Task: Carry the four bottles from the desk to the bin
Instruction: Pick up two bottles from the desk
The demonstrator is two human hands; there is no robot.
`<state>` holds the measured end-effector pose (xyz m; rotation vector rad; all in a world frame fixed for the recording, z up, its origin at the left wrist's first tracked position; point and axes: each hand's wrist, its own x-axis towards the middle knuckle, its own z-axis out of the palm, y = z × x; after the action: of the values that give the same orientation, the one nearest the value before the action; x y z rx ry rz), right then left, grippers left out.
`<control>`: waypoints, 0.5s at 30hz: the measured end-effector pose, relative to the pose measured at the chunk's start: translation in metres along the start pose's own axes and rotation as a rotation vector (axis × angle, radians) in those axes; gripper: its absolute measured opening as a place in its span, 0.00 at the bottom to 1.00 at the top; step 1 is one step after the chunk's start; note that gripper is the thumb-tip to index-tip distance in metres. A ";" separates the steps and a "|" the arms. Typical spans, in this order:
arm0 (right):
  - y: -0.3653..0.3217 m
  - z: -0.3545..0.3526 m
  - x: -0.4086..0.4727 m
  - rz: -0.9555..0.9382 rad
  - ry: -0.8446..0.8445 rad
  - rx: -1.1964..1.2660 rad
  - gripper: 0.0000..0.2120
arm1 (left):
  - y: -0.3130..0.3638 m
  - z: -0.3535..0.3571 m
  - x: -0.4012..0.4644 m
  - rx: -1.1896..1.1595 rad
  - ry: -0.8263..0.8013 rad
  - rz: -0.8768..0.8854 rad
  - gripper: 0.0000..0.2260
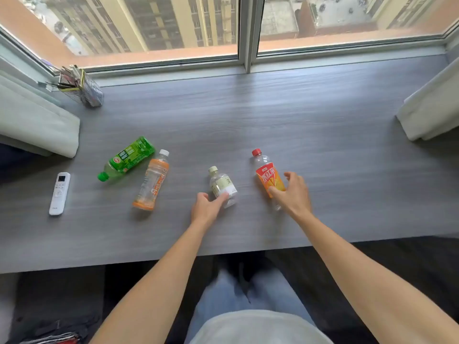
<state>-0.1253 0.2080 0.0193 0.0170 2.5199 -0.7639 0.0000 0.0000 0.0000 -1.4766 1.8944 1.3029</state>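
Observation:
Several empty bottles lie on the grey desk [323,125]. A green bottle [128,157] lies at the left, with a clear bottle with an orange label [152,181] beside it. My left hand [207,207] wraps its fingers around the base of a small clear bottle with a pale cap [221,184]. My right hand [294,192] closes around the lower part of a red-capped bottle with an orange-red label [267,175]. Both held bottles still rest on the desk. No bin is in view.
A white remote control [59,193] lies at the far left. A clear pen holder [82,86] stands at the back left near the window. Pale cushions sit at the left [37,120] and right [432,110] ends. The desk's front edge runs above my legs.

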 end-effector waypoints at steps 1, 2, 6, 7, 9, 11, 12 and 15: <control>-0.003 0.004 0.007 0.001 0.004 -0.003 0.38 | 0.007 0.004 0.004 -0.033 0.003 -0.001 0.38; -0.006 0.006 0.012 0.014 -0.003 -0.016 0.40 | 0.012 0.008 0.009 -0.062 0.020 -0.010 0.37; -0.008 0.024 0.027 0.050 -0.044 -0.075 0.47 | 0.027 0.027 0.022 -0.104 0.145 -0.013 0.40; -0.007 0.028 0.030 0.047 -0.043 -0.092 0.48 | 0.029 0.031 0.025 -0.105 0.184 -0.009 0.42; -0.005 0.035 0.035 0.038 -0.030 -0.126 0.49 | 0.030 0.039 0.031 -0.089 0.232 -0.015 0.44; -0.003 0.042 0.039 0.029 -0.016 -0.151 0.46 | 0.030 0.044 0.035 -0.073 0.252 -0.022 0.43; -0.001 0.044 0.041 0.025 -0.011 -0.162 0.44 | 0.030 0.046 0.036 -0.074 0.250 -0.016 0.41; 0.005 0.046 0.041 0.051 -0.029 -0.146 0.35 | 0.027 0.048 0.037 -0.058 0.229 -0.001 0.37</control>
<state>-0.1390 0.1832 -0.0353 0.0195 2.5315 -0.5549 -0.0486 0.0213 -0.0406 -1.7196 2.0096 1.2429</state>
